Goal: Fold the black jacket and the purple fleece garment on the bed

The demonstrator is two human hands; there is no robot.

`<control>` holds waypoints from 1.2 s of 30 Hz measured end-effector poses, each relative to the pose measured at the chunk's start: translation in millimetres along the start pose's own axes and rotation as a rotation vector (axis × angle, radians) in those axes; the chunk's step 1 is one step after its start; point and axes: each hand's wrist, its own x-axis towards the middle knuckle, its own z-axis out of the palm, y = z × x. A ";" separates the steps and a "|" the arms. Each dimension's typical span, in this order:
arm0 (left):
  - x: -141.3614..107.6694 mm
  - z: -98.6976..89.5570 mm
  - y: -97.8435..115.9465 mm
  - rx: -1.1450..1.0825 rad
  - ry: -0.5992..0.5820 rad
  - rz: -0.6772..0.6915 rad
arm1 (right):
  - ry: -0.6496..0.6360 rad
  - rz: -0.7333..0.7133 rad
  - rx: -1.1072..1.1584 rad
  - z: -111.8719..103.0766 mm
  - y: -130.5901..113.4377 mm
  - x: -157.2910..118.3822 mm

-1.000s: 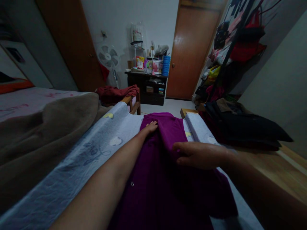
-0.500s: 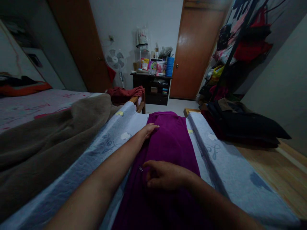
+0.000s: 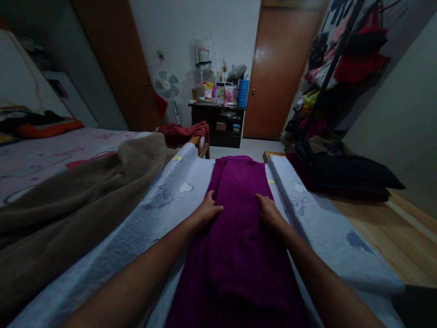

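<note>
A purple zip jacket (image 3: 239, 182) lies lengthwise on the pale patterned mattress (image 3: 186, 200). A long folded section of it, apparently a sleeve, runs down its middle and ends in a gathered cuff near me. My left hand (image 3: 207, 209) rests at the left edge of this section, thumb and forefinger spread apart. On the opposite side, my right hand (image 3: 269, 210) touches the cloth near the jacket's right edge, its forefinger reaching inward and the other fingers partly hidden. The zipper is out of sight.
A brown blanket (image 3: 136, 182) is heaped at left. Dark folded clothes (image 3: 344, 168) are stacked on a wooden surface (image 3: 368, 223) at right. Beyond the bed stand a fan (image 3: 167, 86), a dark cabinet (image 3: 218, 123) and a door (image 3: 271, 73).
My right hand has moved from the near middle of the jacket to its right side, farther away. The folded section now lies over the zipper pull. My left hand has come slightly nearer.
</note>
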 end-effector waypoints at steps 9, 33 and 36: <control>-44.6 -8.5 -10.3 0.193 -0.050 0.218 | 0.028 -0.063 -0.070 -0.8 -5.0 4.4; 216.1 7.7 62.1 1.005 0.128 0.405 | 0.095 -0.013 0.027 20.9 6.3 31.2; 233.3 9.3 55.6 1.041 0.139 0.399 | 0.097 -0.026 0.037 24.6 10.3 30.3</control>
